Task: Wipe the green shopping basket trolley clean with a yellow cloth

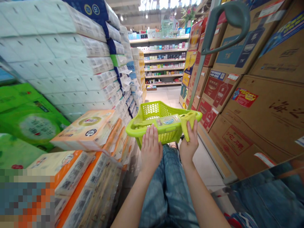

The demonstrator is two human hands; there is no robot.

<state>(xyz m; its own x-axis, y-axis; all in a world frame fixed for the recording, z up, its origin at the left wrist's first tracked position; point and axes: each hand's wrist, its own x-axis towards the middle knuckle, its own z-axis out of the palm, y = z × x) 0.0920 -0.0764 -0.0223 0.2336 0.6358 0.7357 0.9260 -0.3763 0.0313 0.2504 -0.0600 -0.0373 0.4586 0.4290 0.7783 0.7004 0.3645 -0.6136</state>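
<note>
A lime-green plastic shopping basket (163,136) with mesh walls is in front of my legs. My left hand (152,148) lies against its near wall, fingers stretched out and close together below the rim. My right hand (190,142) grips a yellow cloth (188,122) and presses it against the basket's right end. Along the near rim runs a handle bar with a clear label holder (168,120). What carries the basket's underside is hidden behind my hands and legs.
Stacked white tissue packs (54,50) and orange-and-white packs (86,128) crowd the left side. Cardboard cartons (261,120) rise on the right, beside a grey handle on a post (225,28). Tiled floor (167,93) leads to stocked shelves (165,58). Another person's denim-clad leg (268,196) shows lower right.
</note>
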